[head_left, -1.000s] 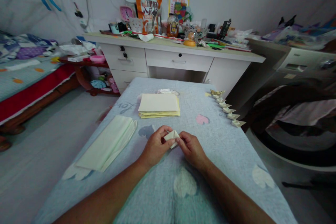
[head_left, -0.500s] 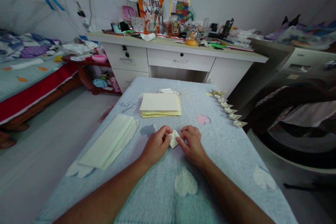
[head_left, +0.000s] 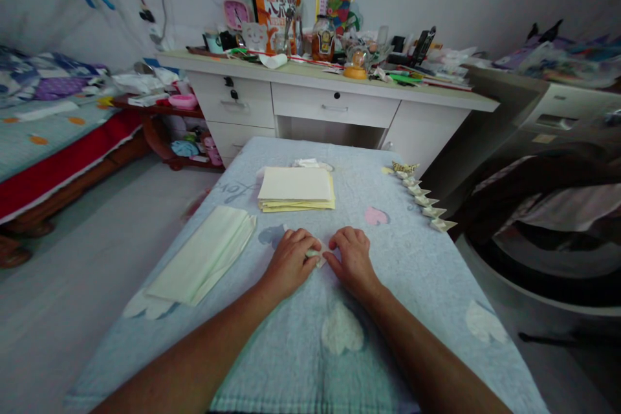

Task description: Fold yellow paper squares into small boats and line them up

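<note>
Left hand pinches paper; brown-filled jar beyond.

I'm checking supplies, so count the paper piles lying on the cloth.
2: the rectangular stack beyond the left hand, and the long layered pile to that hand's left. White material partly hidden behind the stack is too unclear to count.

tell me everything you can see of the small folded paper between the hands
The small folded paper is pale, a compact piece partly hidden by fingers. It is on or just above the patterned blue cloth. The left hand pinches its left side between thumb and fingers; the right hand has its thumb at the right edge, contact unclear. Its separate folds are too blurred to make out.
</note>
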A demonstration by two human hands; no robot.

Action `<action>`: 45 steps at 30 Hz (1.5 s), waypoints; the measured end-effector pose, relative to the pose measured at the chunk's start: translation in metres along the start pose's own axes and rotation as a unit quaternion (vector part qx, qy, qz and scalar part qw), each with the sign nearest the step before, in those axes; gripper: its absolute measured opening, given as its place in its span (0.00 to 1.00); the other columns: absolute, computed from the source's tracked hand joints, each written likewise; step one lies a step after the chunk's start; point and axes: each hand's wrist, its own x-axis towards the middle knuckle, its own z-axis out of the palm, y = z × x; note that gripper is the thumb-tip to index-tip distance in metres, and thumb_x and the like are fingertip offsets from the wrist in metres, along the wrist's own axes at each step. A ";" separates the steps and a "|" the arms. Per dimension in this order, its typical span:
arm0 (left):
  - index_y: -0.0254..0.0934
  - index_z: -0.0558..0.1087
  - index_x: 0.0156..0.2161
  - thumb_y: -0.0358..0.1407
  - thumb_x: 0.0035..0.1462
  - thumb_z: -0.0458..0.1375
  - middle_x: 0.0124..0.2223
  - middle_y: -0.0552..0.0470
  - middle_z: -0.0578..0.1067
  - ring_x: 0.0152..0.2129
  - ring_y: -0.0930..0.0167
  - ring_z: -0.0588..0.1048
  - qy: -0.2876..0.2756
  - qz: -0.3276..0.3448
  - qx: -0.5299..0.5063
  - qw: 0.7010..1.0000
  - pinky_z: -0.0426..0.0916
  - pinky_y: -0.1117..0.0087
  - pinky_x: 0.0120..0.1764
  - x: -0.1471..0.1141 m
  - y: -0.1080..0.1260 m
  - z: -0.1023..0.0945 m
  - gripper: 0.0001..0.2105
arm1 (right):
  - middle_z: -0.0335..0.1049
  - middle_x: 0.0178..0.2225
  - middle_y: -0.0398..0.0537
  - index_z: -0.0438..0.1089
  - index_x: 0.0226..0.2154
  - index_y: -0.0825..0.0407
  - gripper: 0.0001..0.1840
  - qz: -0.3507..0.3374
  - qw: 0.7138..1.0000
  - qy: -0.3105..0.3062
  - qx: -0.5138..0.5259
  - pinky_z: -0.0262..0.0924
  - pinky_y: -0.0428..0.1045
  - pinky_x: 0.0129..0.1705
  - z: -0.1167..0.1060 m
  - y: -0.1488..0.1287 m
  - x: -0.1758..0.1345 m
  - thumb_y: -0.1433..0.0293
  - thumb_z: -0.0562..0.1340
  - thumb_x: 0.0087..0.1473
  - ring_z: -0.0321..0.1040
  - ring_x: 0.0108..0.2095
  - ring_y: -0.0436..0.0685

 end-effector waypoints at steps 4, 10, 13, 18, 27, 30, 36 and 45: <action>0.37 0.73 0.33 0.28 0.54 0.56 0.37 0.51 0.73 0.39 0.67 0.69 -0.042 0.043 -0.002 0.998 0.62 0.65 0.45 0.001 -0.004 -0.006 0.04 | 0.66 0.35 0.47 0.71 0.34 0.51 0.07 -0.065 0.995 -0.067 0.034 0.49 0.52 0.43 -0.005 -0.001 0.000 0.76 0.57 0.55 0.57 0.39 0.57; 0.38 0.73 0.39 0.28 0.52 0.59 0.44 0.49 0.75 0.44 0.66 0.70 -0.094 0.092 -0.018 0.991 0.63 0.64 0.48 0.002 -0.011 -0.015 0.09 | 0.66 0.39 0.48 0.70 0.41 0.50 0.18 -0.076 0.992 -0.091 0.051 0.49 0.52 0.44 -0.010 0.001 -0.004 0.79 0.59 0.46 0.57 0.42 0.58; 0.39 0.73 0.38 0.27 0.51 0.59 0.44 0.49 0.76 0.44 0.66 0.71 -0.091 0.083 -0.014 0.992 0.64 0.64 0.48 0.002 -0.015 -0.014 0.08 | 0.67 0.39 0.48 0.70 0.42 0.50 0.16 -0.070 0.992 -0.092 0.058 0.49 0.53 0.44 -0.010 0.003 -0.003 0.77 0.61 0.48 0.57 0.42 0.58; 0.38 0.75 0.36 0.29 0.54 0.59 0.43 0.49 0.78 0.44 0.66 0.72 -0.084 0.082 -0.020 0.993 0.64 0.65 0.48 0.003 -0.017 -0.013 0.04 | 0.69 0.39 0.48 0.71 0.40 0.50 0.11 -0.075 0.991 -0.091 0.068 0.50 0.52 0.44 -0.009 0.007 -0.002 0.75 0.62 0.52 0.59 0.41 0.57; 0.37 0.74 0.35 0.30 0.58 0.54 0.37 0.50 0.76 0.38 0.69 0.72 -0.075 0.080 -0.006 0.994 0.64 0.69 0.43 0.004 -0.014 -0.014 0.06 | 0.70 0.37 0.47 0.75 0.37 0.48 0.07 -0.094 0.991 -0.063 0.068 0.50 0.52 0.43 -0.003 0.010 -0.001 0.72 0.61 0.57 0.60 0.39 0.56; 0.37 0.73 0.33 0.28 0.56 0.55 0.35 0.50 0.73 0.36 0.69 0.71 -0.062 0.062 0.014 0.996 0.64 0.70 0.41 0.002 -0.012 -0.014 0.05 | 0.70 0.36 0.47 0.75 0.36 0.49 0.07 -0.090 0.992 -0.059 0.068 0.50 0.52 0.43 -0.003 0.009 0.000 0.72 0.60 0.58 0.60 0.39 0.56; 0.36 0.73 0.31 0.29 0.57 0.54 0.34 0.50 0.72 0.36 0.68 0.70 -0.056 0.041 0.038 0.997 0.63 0.68 0.41 0.003 -0.013 -0.012 0.06 | 0.70 0.35 0.47 0.74 0.35 0.50 0.07 -0.080 0.993 -0.067 0.062 0.50 0.51 0.43 -0.004 0.006 0.002 0.72 0.59 0.59 0.60 0.38 0.55; 0.36 0.72 0.30 0.29 0.57 0.53 0.33 0.50 0.71 0.35 0.68 0.70 -0.057 0.040 0.033 0.997 0.63 0.67 0.42 0.004 -0.013 -0.013 0.07 | 0.67 0.35 0.48 0.72 0.32 0.52 0.03 -0.037 0.996 -0.059 0.053 0.50 0.51 0.43 -0.004 0.005 0.002 0.72 0.61 0.55 0.59 0.39 0.56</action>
